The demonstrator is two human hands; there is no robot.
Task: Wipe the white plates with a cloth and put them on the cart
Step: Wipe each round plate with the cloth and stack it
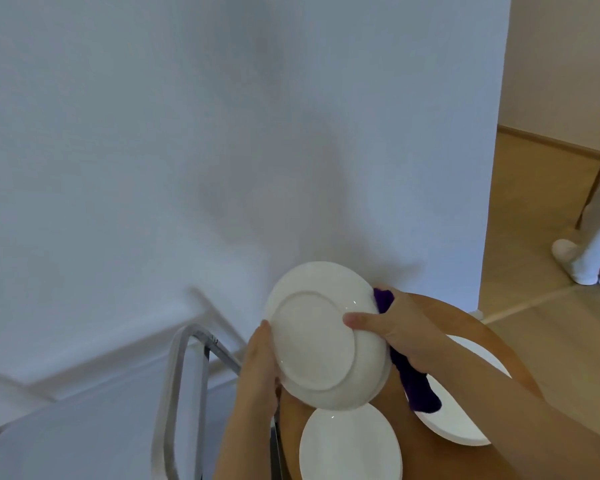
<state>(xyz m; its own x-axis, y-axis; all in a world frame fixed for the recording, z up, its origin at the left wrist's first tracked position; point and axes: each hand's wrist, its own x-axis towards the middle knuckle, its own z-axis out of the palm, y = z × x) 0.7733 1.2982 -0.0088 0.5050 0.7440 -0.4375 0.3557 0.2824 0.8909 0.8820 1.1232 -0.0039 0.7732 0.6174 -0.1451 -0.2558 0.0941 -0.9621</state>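
A white plate (pixel 317 341) is held up on edge with its underside turned toward me. My left hand (pixel 258 372) grips its left rim. My right hand (pixel 392 332) holds the right rim, thumb lying on the underside, and a purple cloth (pixel 418 386) is pinched between that hand and the plate's far face. Below, a second white plate (pixel 350 445) lies flat on the round wooden table (pixel 492 348). A third white plate (pixel 465 424) lies to the right, partly hidden by my right forearm. The cart's metal handle (pixel 179 393) stands at lower left.
A white wall fills the view ahead, its corner at the right. Beyond it lies a wooden floor where another person's legs (pixel 589 244) in white socks stand. The cart's pale top (pixel 66 427) is blurred at lower left.
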